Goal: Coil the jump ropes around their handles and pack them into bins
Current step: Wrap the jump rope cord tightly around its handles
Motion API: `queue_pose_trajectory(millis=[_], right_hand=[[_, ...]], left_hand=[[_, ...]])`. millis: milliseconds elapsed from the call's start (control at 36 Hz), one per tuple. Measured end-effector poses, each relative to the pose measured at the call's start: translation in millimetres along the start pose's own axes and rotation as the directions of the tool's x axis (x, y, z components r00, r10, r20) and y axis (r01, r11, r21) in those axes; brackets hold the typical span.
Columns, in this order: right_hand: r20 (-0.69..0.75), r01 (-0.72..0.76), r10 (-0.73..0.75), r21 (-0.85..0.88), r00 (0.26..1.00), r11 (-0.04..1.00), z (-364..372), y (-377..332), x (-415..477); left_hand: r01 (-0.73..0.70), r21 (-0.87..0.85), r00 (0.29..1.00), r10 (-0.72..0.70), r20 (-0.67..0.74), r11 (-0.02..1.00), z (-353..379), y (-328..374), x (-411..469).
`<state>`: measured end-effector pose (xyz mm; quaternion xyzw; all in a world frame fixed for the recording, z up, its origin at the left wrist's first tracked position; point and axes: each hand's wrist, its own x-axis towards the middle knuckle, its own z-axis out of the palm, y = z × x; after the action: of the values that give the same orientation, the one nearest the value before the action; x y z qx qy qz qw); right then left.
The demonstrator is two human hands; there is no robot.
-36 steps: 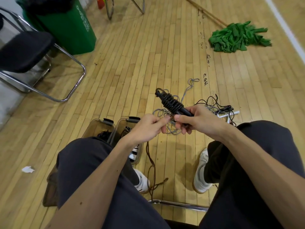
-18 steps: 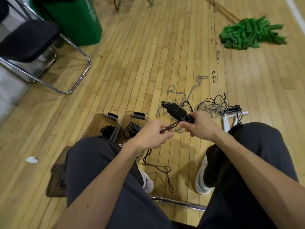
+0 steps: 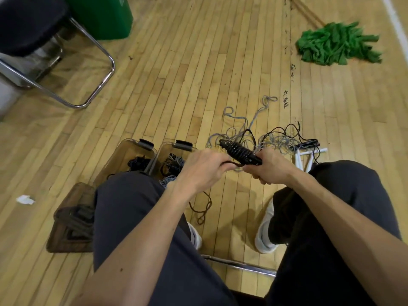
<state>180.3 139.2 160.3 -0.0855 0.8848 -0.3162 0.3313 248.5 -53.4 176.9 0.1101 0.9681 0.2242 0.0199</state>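
Just right of the two bins (image 3: 164, 151), right hand (image 3: 270, 167) grips coiled black jump rope handles (image 3: 239, 152), left hand (image 3: 204, 167) pinches its loose brown cord (image 3: 231, 163).

Black coiled rope (image 3: 239, 152); grey rope tangle (image 3: 273, 142); green mop (image 3: 337, 44); loose rope (image 3: 202, 208) maybe brown.

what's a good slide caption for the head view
Right hand grips a jump rope coiled on its handles while the left hand pinches its loose tail, two bins nearby
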Motion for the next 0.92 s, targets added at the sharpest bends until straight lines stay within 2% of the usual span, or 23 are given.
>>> queue_pose_trajectory(millis=[83, 139, 222, 333, 417, 500, 611, 694, 750, 778, 917], right_hand=[[0.162, -0.020, -0.003, 0.139, 0.987, 0.990, -0.7, -6.1, -5.6], [0.301, -0.037, -0.007, 0.139, 0.954, 0.990, 1.1, -10.1, -10.5], [0.499, -0.060, 0.009, 0.085, 0.867, 0.995, 0.8, -16.9, -16.7], [0.710, -0.073, 0.025, 0.037, 0.704, 0.997, -1.5, -22.7, -23.9], [0.787, -0.070, -0.012, 0.071, 0.617, 0.995, -2.8, -23.2, -28.1], [0.841, -0.076, -0.089, 0.153, 0.534, 0.985, -4.7, -23.7, -31.6], [0.877, -0.061, -0.287, 0.334, 0.385, 0.941, -8.5, -26.3, -39.0], [0.847, -0.014, -0.442, 0.466, 0.295, 0.884, -10.9, -26.8, -46.0], [0.810, 0.002, -0.511, 0.533, 0.288, 0.846, -11.7, -27.7, -50.8], [0.785, 0.011, -0.538, 0.563, 0.307, 0.827, -12.0, -28.1, -52.0], [0.617, 0.016, -0.618, 0.701, 0.486, 0.713, -16.3, -32.4, -54.2]], left_hand=[[-0.090, -0.016, 0.989, 0.088, -0.117, 0.996, -6.8, -5.9, 1.0], [-0.131, -0.028, 0.978, 0.124, -0.169, 0.991, -11.5, -7.0, 0.5], [-0.107, -0.099, 0.986, 0.093, -0.136, 0.989, -19.5, -4.9, -2.6], [0.012, -0.212, 0.999, -0.022, -0.046, 0.977, -30.8, -0.4, -10.8], [0.127, -0.356, 0.991, -0.108, 0.074, 0.926, -36.8, 3.1, -13.2], [0.194, -0.495, 0.976, -0.115, 0.185, 0.847, -42.0, 2.9, -13.9], [0.249, -0.651, 0.956, -0.073, 0.286, 0.717, -46.7, 4.2, -13.9], [0.291, -0.714, 0.945, -0.075, 0.318, 0.637, -48.7, 7.9, -13.4], [0.310, -0.716, 0.937, -0.074, 0.341, 0.626, -47.3, 11.4, -12.0], [0.302, -0.709, 0.937, -0.061, 0.344, 0.637, -46.3, 12.2, -12.0], [0.300, -0.702, 0.943, -0.089, 0.321, 0.645, -46.3, 12.4, -20.6]])
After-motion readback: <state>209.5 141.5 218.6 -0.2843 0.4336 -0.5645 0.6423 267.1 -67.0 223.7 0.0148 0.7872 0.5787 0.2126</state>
